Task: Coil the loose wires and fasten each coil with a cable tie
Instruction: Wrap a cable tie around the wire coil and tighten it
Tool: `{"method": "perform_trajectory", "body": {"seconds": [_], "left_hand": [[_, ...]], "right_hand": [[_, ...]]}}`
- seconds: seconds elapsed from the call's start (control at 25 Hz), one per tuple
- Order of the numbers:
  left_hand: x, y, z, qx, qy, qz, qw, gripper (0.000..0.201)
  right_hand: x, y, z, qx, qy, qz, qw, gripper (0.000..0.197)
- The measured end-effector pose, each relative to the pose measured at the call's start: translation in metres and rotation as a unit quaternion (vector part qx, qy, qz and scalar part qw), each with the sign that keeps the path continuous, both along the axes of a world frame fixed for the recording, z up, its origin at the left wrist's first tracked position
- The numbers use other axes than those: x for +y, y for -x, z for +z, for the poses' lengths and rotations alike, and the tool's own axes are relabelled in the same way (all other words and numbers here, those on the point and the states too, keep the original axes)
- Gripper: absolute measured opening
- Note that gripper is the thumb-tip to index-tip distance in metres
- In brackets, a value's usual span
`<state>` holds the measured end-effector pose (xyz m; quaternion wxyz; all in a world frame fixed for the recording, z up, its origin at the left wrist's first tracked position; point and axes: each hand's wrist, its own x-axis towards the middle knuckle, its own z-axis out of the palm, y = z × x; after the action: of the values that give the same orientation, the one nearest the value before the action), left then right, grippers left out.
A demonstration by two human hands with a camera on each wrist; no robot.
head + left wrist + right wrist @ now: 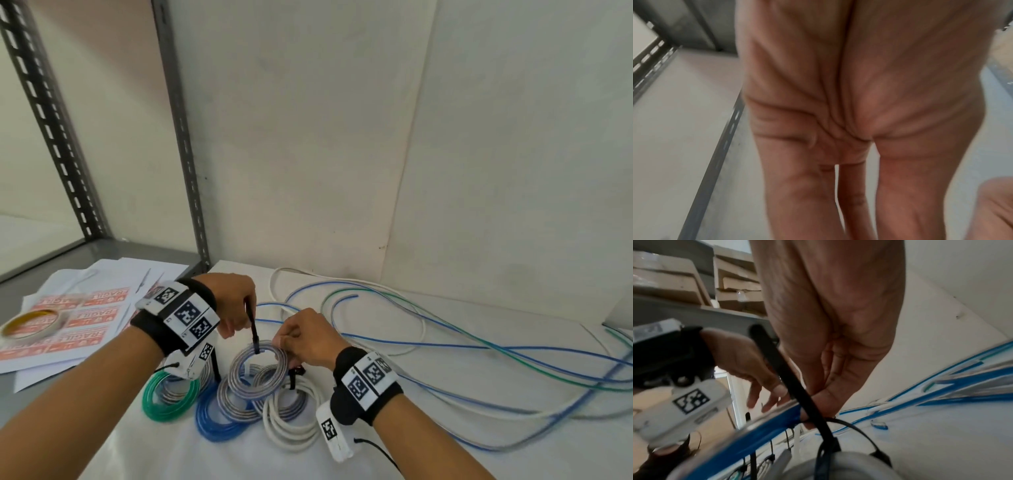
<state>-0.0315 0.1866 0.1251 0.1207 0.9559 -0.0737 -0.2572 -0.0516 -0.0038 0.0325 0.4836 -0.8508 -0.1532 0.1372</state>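
Note:
A blue-and-silver wire coil is lifted over other finished coils on the white table. My right hand pinches its top edge; the right wrist view shows those fingers on the blue coil. A black cable tie is looped round the coil and its tail stands upward. My left hand grips that tail. The left wrist view is filled by my blurred palm. Loose blue, green and white wires sprawl to the right.
Green, blue and white tied coils lie just in front of my hands. A tape roll and sheets of FRAGILE labels sit at the left. Slotted metal shelf uprights and a wall stand behind.

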Motion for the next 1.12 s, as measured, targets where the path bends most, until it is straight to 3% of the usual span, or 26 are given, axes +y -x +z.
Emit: {"method": "perform_trajectory", "body": {"seconds": [0.24,0.36,0.44,0.52,0.64,0.76,0.8,0.88,0.96,1.04,1.12], "left_hand": [[-0.046,0.002,0.031,-0.156,-0.149,-0.078,0.973,0.028],[-0.078,-0.012,0.022,-0.208,-0.095,-0.082,0.97,0.027],[-0.103,-0.019,0.009,-0.192,-0.045,-0.095,0.976,0.026],[-0.124,-0.022,-0.007,-0.139,-0.018,-0.118,0.983,0.029],[-0.142,-0.026,-0.031,-0.084,-0.017,-0.171,0.982,0.05],[-0.149,-0.029,-0.036,-0.12,0.015,-0.225,0.967,0.049],[-0.149,-0.029,-0.033,-0.138,0.056,-0.229,0.962,0.046],[-0.151,-0.033,-0.027,-0.173,0.185,-0.211,0.944,0.032],[-0.155,-0.035,-0.019,-0.215,0.282,-0.181,0.917,0.024],[-0.161,-0.033,-0.013,-0.228,0.38,-0.135,0.886,0.033],[-0.167,-0.032,-0.004,-0.22,0.511,-0.054,0.829,0.034]], "right_hand": [[0.005,0.009,-0.004,-0.025,0.035,0.023,0.999,0.013],[-0.021,-0.008,-0.004,-0.052,0.061,-0.07,0.994,0.02],[-0.051,-0.018,-0.005,-0.086,0.199,-0.155,0.964,0.029],[-0.074,-0.018,-0.009,-0.062,0.316,-0.163,0.933,0.046],[-0.092,-0.017,-0.016,-0.05,0.344,-0.154,0.925,0.041],[-0.111,-0.016,-0.004,-0.076,0.252,-0.157,0.952,0.01],[-0.12,-0.014,0.007,-0.092,0.195,-0.156,0.964,0.009],[-0.141,-0.009,0.034,-0.136,0.073,-0.179,0.972,0.026],[-0.158,-0.001,0.058,-0.177,-0.049,-0.206,0.961,0.015],[-0.172,0.008,0.07,-0.196,-0.123,-0.214,0.949,0.004],[-0.186,0.013,0.071,-0.211,-0.148,-0.22,0.941,0.007]]}}
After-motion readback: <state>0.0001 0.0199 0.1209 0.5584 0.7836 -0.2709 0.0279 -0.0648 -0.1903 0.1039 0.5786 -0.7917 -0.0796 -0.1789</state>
